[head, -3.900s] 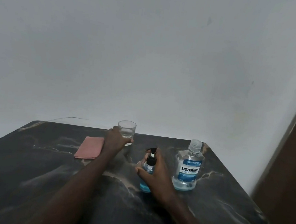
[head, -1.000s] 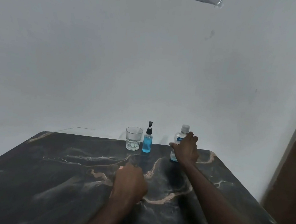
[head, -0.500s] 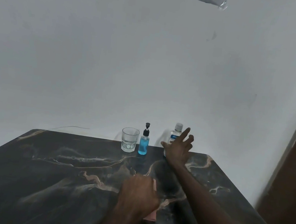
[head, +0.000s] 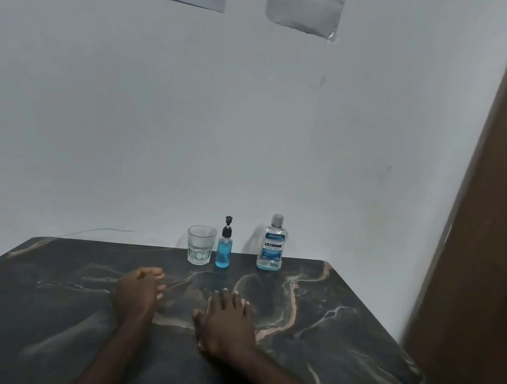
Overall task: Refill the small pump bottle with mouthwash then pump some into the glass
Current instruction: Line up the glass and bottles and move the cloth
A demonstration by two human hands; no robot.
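Note:
A clear glass (head: 200,245), a small pump bottle (head: 224,246) full of blue liquid and a nearly empty Listerine mouthwash bottle (head: 271,244) with its cap on stand in a row at the table's far edge by the wall. My left hand (head: 138,293) rests on the table in front of them with its fingers curled in, and nothing shows in it. Just to its right, my right hand (head: 226,318) lies flat, palm down. Both hands are well short of the bottles and the glass.
The dark marbled table (head: 341,326) stands against a white wall with several paper sheets (head: 306,3) taped high up. A brown wooden surface (head: 490,248) rises at the right edge. A thin wire (head: 98,231) runs along the wall at the left.
My right hand has let go of the mouthwash bottle and come back to lie flat on the table. The left hand moved forward; the pink cloth it lay on is no longer visible.

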